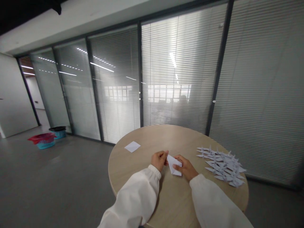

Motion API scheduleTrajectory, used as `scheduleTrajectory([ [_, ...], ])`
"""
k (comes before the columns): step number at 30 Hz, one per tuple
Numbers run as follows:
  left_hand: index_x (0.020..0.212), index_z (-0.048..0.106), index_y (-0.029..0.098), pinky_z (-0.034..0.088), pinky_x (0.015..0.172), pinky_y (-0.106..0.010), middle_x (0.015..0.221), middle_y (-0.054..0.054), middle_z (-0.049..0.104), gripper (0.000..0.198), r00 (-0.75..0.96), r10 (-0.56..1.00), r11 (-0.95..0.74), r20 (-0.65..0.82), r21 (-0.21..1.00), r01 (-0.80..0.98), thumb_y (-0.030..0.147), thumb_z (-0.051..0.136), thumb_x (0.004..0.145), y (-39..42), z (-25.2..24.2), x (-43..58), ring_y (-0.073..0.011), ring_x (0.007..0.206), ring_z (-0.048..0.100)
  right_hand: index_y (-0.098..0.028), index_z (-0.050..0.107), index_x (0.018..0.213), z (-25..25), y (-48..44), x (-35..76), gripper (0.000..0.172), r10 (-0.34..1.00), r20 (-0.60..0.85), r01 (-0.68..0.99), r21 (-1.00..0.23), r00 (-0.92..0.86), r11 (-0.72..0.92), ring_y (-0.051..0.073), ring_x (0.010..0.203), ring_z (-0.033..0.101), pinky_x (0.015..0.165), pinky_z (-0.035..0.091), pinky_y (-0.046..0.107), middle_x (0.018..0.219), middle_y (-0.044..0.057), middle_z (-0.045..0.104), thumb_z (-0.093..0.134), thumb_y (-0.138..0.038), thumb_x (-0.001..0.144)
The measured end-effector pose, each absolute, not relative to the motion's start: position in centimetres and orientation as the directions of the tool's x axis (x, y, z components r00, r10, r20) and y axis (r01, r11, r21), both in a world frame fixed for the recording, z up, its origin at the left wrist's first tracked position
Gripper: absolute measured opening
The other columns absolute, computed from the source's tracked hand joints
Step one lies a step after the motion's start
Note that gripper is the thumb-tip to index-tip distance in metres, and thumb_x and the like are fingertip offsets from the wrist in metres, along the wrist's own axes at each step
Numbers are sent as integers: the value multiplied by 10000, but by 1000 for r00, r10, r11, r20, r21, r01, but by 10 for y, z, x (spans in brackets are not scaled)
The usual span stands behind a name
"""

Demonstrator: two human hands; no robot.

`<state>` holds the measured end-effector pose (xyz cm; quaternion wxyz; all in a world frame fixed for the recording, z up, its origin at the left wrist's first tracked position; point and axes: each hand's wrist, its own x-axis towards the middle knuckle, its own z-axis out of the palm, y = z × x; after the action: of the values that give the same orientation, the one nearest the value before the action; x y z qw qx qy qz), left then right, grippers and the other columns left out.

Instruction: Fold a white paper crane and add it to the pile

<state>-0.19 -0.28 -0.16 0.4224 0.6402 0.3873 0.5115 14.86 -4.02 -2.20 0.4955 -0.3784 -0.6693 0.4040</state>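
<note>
pinching a folded white paper point(174, 165) from both sides, the left hand point(159, 160) and right hand point(185, 167) sit close together near the middle of the round wooden table point(142, 139), clamped on its edges, though how firmly cannot be told from this view. if that grip is uneven, the layers could slide apart, putting any crease off line, and pulling the hands apart too sharply might tear a corner. the bulky right sleeve point(213, 202) lies just beside the heap of paper cranes point(223, 167), so a careless swing of that forearm could snag their pointed tips and scatter them toward the rim. the loose square sheet point(132, 146), well ahead of the left hand, could likewise be nudged out of place by a stray elbow or draught.
</note>
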Motion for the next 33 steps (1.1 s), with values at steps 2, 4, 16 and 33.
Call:
scheduleTrajectory([
  [2,524,514,138,411,400,-198,431,14,490,395,216,940,-276,264,961,27,515,495,641,-1,-2,-1,-92,377,481,-169,471,896,-23,-39,150,323,921,347,109,-923,-180,369,146,634,560,552,433,250,768,20,603,598,-322,642],
  [4,588,553,128,427,420,-211,469,7,513,392,278,938,-217,206,976,7,518,528,609,1,-2,1,-100,414,498,-174,463,901,-24,-38,151,333,930,346,109,-927,-128,360,150,626,564,551,441,260,761,20,603,602,-316,634],
  [16,566,580,97,386,439,-199,461,4,508,459,339,915,-283,218,947,155,553,530,575,3,-8,1,-88,432,464,-181,452,927,-23,-36,151,387,937,332,94,-935,-104,342,164,632,579,543,453,265,769,32,616,618,-343,618],
  [33,595,583,107,404,454,-195,475,18,510,394,381,903,-278,201,947,159,499,583,551,3,-12,2,-86,454,473,-177,450,900,-24,-37,151,386,949,297,96,-947,-108,307,171,621,591,537,451,262,730,25,627,636,-337,602],
])
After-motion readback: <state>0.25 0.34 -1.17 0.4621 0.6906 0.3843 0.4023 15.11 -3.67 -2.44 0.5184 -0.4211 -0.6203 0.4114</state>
